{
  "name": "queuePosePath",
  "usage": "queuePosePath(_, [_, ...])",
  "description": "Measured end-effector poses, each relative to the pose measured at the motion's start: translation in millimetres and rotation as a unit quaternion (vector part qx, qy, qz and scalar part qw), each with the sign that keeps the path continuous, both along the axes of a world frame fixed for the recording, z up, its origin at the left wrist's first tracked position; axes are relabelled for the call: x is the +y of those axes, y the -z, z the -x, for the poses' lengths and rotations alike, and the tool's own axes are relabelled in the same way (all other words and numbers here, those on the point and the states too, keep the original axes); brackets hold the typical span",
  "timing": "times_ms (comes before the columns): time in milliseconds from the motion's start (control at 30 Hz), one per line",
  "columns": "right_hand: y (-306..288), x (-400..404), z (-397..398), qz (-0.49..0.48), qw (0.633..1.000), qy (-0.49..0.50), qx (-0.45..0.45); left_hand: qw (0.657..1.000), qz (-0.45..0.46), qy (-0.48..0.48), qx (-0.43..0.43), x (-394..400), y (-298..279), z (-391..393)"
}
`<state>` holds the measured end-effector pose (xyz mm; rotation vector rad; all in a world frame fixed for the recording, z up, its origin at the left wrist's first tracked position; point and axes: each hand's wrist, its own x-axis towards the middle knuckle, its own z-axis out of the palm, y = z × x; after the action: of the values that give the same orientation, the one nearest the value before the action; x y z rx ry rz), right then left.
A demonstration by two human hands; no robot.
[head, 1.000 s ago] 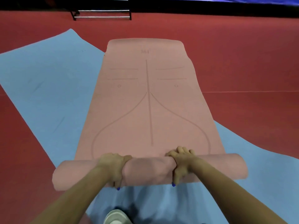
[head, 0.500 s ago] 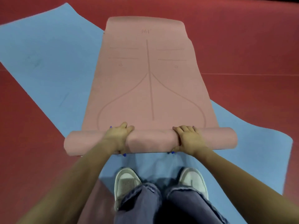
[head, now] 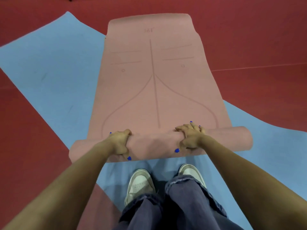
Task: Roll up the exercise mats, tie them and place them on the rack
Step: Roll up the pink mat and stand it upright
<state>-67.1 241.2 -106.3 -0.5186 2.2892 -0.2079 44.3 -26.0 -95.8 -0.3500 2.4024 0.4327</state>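
A pink exercise mat (head: 154,90) with printed guide lines lies lengthwise ahead of me, its near end wound into a thick roll (head: 154,145). My left hand (head: 120,144) grips the roll left of centre, fingers curled over the top and thumb underneath. My right hand (head: 191,138) grips it right of centre the same way. The pink mat rests on a larger blue mat (head: 49,67) spread flat and slanting across the floor.
Red floor (head: 257,47) surrounds both mats. My white shoes (head: 141,183) and jeans legs stand on the blue mat just behind the roll. A dark metal frame shows only as a sliver at the top edge.
The roll has advanced along the pink mat and grown a little thicker. My hands have re-gripped it, and my view has dropped towards my feet.
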Motion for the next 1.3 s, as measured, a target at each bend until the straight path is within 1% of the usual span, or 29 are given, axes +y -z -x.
queuePosePath(167, [5,-5,11,-0.006,1.0,0.006,-0.014,0.999,-0.03,0.006,-0.023,-8,6,9])
queuePosePath(267, [3,-6,16,0.043,0.998,0.05,-0.008,0.998,-0.043,0.029,-0.029,-16,13,13])
queuePosePath(367, [0,-2,12,0.104,0.992,0.066,0.019,0.996,-0.082,0.046,0.008,-24,19,13])
queuePosePath(467, [3,5,12,0.149,0.987,0.037,0.039,0.986,-0.13,0.034,0.095,-29,21,4])
queuePosePath(533, [7,6,18,0.192,0.979,0.034,0.062,0.972,-0.144,0.015,0.187,-33,24,-11])
queuePosePath(567, [8,6,24,0.219,0.972,0.043,0.071,0.958,-0.128,0.004,0.257,-33,30,-21])
queuePosePath(633, [8,1,37,0.254,0.962,0.052,0.08,0.918,-0.073,-0.023,0.389,-23,46,-38])
queuePosePath(667, [7,-2,44,0.252,0.963,0.042,0.081,0.905,-0.045,-0.035,0.422,-12,53,-43])
queuePosePath(700, [8,-4,49,0.242,0.967,0.023,0.077,0.901,-0.017,-0.055,0.431,3,59,-48])
queuePosePath(800, [3,-7,54,0.221,0.972,-0.023,0.072,0.907,0.058,-0.102,0.404,47,63,-48])
queuePosePath(867, [1,-7,55,0.189,0.977,-0.047,0.081,0.918,0.094,-0.088,0.374,64,67,-46])
queuePosePath(933, [2,-8,53,0.159,0.977,-0.044,0.136,0.924,0.124,-0.063,0.355,66,68,-42])
queuePosePath(1033, [6,-14,41,0.155,0.938,-0.061,0.302,0.934,0.134,-0.056,0.325,55,65,-31])
queuePosePath(1067, [7,-16,36,0.15,0.926,-0.068,0.339,0.937,0.134,-0.057,0.317,53,63,-27])
queuePosePath(1133, [5,-19,25,0.143,0.912,-0.069,0.378,0.945,0.13,-0.056,0.296,53,59,-20])
queuePosePath(1200, [2,-19,13,0.178,0.892,-0.057,0.411,0.953,0.116,-0.058,0.273,53,56,-15])
queuePosePath(1300, [0,-17,-9,0.223,0.875,-0.05,0.427,0.957,0.107,-0.052,0.266,48,54,-7])
